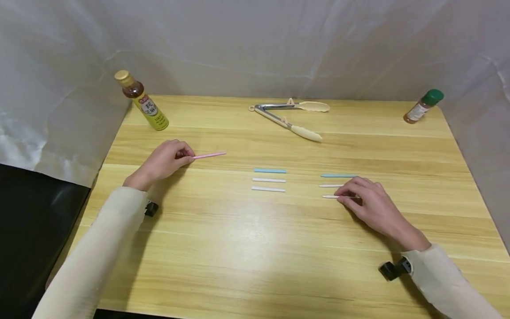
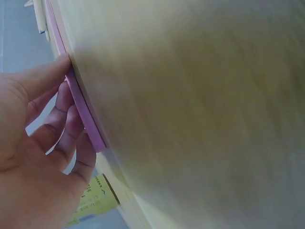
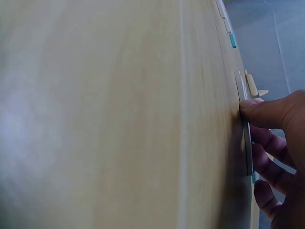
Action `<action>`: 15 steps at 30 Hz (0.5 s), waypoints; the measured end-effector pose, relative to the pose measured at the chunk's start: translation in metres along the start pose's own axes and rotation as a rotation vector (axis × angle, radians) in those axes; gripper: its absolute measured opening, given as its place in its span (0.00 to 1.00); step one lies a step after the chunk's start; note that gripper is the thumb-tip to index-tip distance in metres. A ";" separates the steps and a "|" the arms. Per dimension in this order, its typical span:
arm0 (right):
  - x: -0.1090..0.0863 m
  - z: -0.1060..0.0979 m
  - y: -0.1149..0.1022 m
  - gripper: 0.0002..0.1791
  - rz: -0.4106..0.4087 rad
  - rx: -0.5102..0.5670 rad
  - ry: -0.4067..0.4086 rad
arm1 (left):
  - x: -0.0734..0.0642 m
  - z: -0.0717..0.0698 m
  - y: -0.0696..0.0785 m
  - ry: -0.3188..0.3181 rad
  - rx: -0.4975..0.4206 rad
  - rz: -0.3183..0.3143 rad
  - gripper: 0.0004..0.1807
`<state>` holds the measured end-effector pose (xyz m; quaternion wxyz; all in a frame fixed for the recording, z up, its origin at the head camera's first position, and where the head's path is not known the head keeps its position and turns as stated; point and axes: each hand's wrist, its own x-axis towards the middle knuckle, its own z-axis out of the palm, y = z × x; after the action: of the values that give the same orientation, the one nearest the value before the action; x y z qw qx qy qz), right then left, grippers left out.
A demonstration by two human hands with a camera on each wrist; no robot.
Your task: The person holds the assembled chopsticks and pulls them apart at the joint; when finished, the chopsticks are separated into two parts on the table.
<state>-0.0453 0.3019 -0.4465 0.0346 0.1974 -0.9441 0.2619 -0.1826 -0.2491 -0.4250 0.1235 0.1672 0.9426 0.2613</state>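
On the left of the table, my left hand [image 1: 165, 159] pinches a thin pink strip [image 1: 210, 155] near one end, its other end pointing right. The left wrist view shows the thumb on one side of the pink strip [image 2: 82, 106] and the fingertips behind it. My right hand [image 1: 370, 206] holds a slim white strip [image 1: 330, 196] with a tapered tip between thumb and fingers, low over the wood. Behind that strip lie another white strip [image 1: 330, 186] and a blue strip [image 1: 338, 175], both partly hidden or overlapped by the right hand.
Mid-table, a blue strip [image 1: 270, 170] and two white strips [image 1: 268, 189] lie in parallel. Spread tongs [image 1: 279, 117] with cream tips rest further back. A yellow-labelled bottle [image 1: 151, 108] stands back left, a green-capped jar [image 1: 422, 107] back right, before a pale curtain [image 1: 239, 53].
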 end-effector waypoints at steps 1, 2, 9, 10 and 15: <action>0.000 0.000 0.000 0.09 0.000 0.001 0.000 | 0.000 0.000 0.000 0.001 0.002 0.005 0.07; 0.000 0.000 0.000 0.09 -0.001 0.000 0.000 | 0.000 0.000 0.000 0.002 0.004 0.009 0.07; 0.001 0.001 -0.001 0.09 0.004 0.000 -0.005 | -0.002 0.002 0.015 0.034 0.017 0.016 0.08; 0.001 0.000 -0.001 0.08 0.006 -0.001 -0.006 | -0.003 0.002 0.019 0.039 0.014 0.020 0.08; 0.001 -0.003 -0.002 0.09 0.007 0.008 0.001 | -0.002 0.005 0.043 0.045 -0.007 0.059 0.08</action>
<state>-0.0457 0.3015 -0.4425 0.0334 0.1938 -0.9438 0.2657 -0.1679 -0.2127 -0.4057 0.0951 0.1886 0.9389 0.2718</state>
